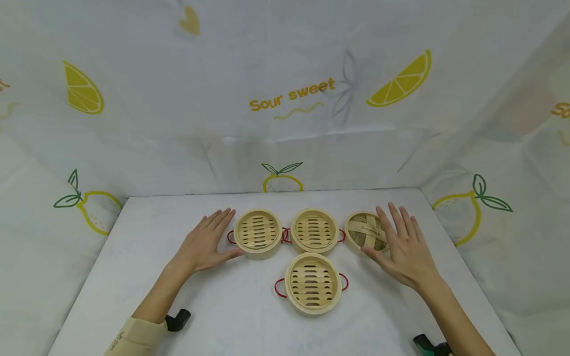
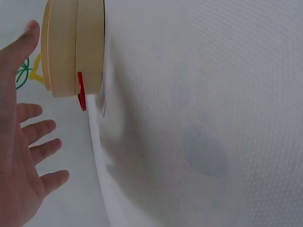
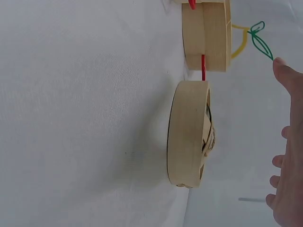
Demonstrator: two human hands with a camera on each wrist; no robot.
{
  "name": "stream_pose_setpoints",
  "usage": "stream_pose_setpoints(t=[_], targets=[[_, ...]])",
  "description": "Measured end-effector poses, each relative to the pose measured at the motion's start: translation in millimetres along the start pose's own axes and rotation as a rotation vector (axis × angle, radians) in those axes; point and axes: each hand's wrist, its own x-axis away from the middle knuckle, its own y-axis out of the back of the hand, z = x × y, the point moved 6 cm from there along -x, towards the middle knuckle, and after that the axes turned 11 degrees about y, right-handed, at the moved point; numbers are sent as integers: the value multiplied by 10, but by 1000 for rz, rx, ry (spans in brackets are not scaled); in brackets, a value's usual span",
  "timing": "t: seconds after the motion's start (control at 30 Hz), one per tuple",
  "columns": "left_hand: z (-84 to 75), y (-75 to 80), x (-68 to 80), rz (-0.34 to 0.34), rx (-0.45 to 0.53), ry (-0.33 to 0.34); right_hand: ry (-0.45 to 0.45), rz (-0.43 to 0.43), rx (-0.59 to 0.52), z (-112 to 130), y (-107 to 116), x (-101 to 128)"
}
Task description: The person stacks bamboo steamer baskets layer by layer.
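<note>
In the head view my left hand (image 1: 202,244), fingers spread, is beside the left bamboo steamer basket (image 1: 257,230), which has a slatted base and red handles. The left wrist view shows that hand apart from the basket wall (image 2: 64,47). A second steamer basket (image 1: 314,230) stands to its right, and a third basket (image 1: 313,284) sits nearer the front. My right hand (image 1: 407,252) hovers with straight fingers over the woven bamboo steamer lid (image 1: 362,230), partly covering it. In the right wrist view a gap separates hand and lid (image 3: 189,135).
A white table (image 1: 222,316) carries everything. Behind and at both sides hangs a white sheet (image 1: 200,123) printed with lemons and "Sour sweet". Black wrist devices show at the left wrist (image 1: 178,320) and right wrist (image 1: 429,346).
</note>
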Motion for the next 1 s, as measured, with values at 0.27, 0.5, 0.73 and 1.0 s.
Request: stream_pose_setpoints(t=[0.27,0.5,0.73,1.0], targets=[[43,-66,32,98,139,68,13,-26,-56,115,35,44],[54,-96,38,151,228,95,42,-39,-72,228,70,68],[58,-140,12,174,342,93,47,-44,-93,287,40,94],[24,-152,-28,179,454,61,51,-67,-148,371,38,98]])
